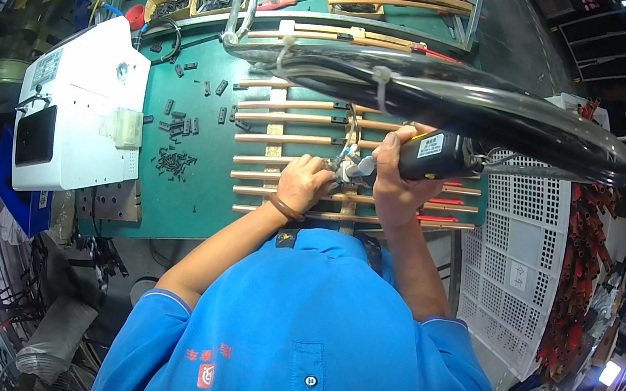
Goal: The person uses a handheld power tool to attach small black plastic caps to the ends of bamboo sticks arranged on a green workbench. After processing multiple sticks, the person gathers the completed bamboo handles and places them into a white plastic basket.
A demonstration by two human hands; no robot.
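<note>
My right hand (396, 178) grips a black powered hand tool (442, 155) with a yellow-and-white label, its silver nose pointing left. My left hand (304, 182), a dark band on its wrist, pinches something small at the tool's nose (352, 167); what it pinches is hidden by the fingers. Both hands work over a rack of long tan rods (292, 120) lying in rows across wooden slats on the green bench top (190, 192). Some rods carry black clips and red ends (441, 216).
A thick black cable bundle (459, 100) tied with white straps arcs above the hands. A white machine box (81, 110) stands at left, with loose small black parts (175, 161) beside it. Wooden trays of black parts (196, 1) sit at the back. A white perforated crate (518, 269) and red parts (582, 254) stand at right.
</note>
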